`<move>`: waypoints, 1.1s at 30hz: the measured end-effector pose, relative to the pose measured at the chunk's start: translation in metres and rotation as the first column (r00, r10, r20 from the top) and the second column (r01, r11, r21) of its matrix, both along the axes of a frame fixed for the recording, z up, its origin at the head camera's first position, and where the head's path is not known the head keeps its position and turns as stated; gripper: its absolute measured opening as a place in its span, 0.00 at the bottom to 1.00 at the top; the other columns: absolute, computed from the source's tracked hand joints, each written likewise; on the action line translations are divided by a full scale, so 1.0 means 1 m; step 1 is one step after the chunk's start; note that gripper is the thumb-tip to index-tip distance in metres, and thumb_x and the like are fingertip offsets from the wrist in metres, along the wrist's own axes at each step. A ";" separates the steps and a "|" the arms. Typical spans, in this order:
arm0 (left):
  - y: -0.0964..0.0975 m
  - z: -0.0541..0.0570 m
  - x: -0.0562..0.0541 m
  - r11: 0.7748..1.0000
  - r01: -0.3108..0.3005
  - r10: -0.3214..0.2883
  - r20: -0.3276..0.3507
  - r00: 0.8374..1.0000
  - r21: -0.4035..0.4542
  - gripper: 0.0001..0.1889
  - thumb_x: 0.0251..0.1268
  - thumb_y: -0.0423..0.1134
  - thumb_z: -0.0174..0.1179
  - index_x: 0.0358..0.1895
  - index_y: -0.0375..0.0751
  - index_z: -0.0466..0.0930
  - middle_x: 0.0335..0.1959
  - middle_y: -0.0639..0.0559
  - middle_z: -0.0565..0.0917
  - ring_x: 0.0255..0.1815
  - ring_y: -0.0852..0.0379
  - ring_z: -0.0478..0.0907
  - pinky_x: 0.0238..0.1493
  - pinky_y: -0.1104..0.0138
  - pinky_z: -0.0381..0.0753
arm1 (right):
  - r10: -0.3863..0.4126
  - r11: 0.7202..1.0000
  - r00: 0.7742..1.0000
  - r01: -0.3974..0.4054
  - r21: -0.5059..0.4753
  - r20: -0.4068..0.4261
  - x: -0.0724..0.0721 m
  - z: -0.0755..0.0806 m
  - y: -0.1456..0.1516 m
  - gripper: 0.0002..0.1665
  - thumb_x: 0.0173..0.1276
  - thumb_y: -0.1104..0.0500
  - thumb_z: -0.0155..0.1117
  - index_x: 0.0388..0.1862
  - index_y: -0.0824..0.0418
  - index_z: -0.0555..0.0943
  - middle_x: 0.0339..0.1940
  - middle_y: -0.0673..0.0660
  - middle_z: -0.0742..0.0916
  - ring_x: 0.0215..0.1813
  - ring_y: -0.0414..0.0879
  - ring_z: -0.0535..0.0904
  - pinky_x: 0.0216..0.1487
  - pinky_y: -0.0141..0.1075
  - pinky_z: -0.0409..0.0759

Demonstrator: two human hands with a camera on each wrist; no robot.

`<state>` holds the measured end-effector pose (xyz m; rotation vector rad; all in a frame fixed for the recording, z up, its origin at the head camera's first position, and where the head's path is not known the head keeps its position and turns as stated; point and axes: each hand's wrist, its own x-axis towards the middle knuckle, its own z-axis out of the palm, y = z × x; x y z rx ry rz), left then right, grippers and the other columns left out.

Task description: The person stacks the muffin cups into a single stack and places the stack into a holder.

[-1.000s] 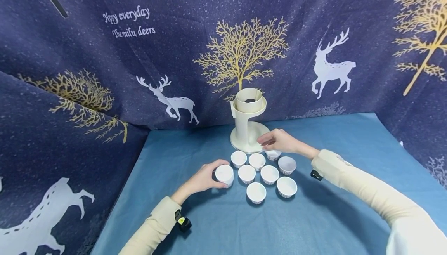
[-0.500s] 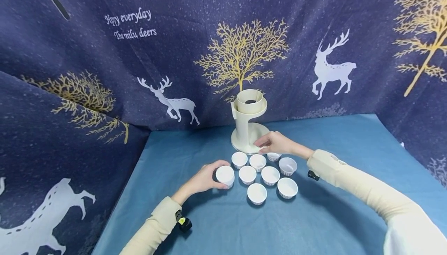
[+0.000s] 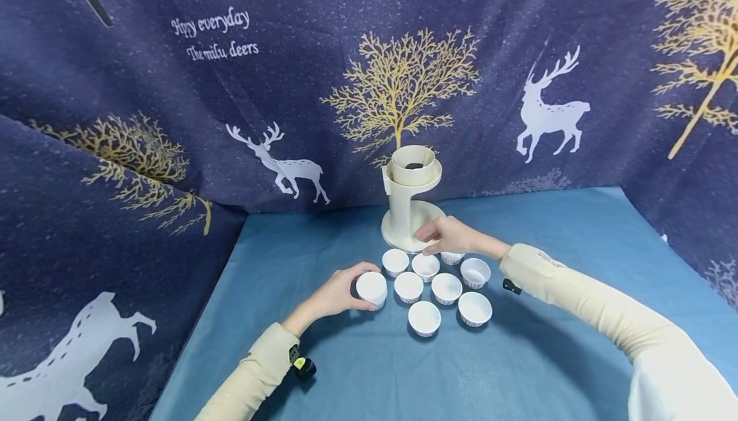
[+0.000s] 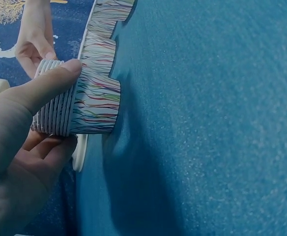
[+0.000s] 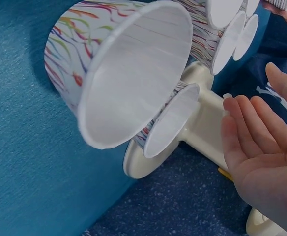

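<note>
A stack of nested white paper baking cups [image 3: 371, 286] stands left of the loose ones; my left hand [image 3: 336, 294] grips it between thumb and fingers. In the left wrist view the stacked cups [image 4: 97, 105] show many rolled rims and coloured wavy lines. My right hand [image 3: 453, 236] hovers over the back of the loose cups, in front of the cream stand. No cup is in it; in the right wrist view its fingers [image 5: 254, 128] look extended and slightly bent. Several single cups stand upright close together, among them a front one [image 3: 424, 319] and a right one [image 3: 475, 310].
Behind the cups rises a cream stand [image 3: 399, 213] with a round base and a cylindrical holder [image 3: 412, 166] on top. Everything stands on a blue cloth-covered table [image 3: 369, 376]. A dark blue curtain [image 3: 277, 88] printed with deer and trees hangs behind and at the left.
My right hand has drifted a little to the left above the back cups. The left hand stays in place with its stack, and the loose cups have not moved.
</note>
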<state>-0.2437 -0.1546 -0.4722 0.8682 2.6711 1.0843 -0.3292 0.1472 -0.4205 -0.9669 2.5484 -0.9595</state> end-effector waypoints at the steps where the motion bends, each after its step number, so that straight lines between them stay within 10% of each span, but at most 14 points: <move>1: 0.000 0.000 0.000 1.000 0.003 -0.003 0.004 1.000 0.000 0.36 0.46 0.42 0.77 0.62 0.45 0.72 0.57 0.53 0.80 0.56 0.56 0.76 0.58 0.56 0.73 | 0.008 1.000 1.000 -0.008 0.000 -0.004 0.000 -0.001 0.000 0.26 0.57 0.63 0.73 0.54 0.69 0.81 0.53 0.64 0.86 0.53 0.55 0.84 0.55 0.42 0.80; 33: -0.001 0.002 0.001 1.000 0.011 -0.011 0.024 1.000 -0.003 0.36 0.48 0.43 0.76 0.63 0.46 0.71 0.57 0.53 0.80 0.56 0.56 0.77 0.57 0.57 0.72 | 0.121 0.989 0.992 -0.116 0.089 -0.045 0.006 -0.005 -0.030 0.31 0.61 0.57 0.70 0.59 0.72 0.76 0.53 0.67 0.85 0.55 0.58 0.83 0.57 0.46 0.78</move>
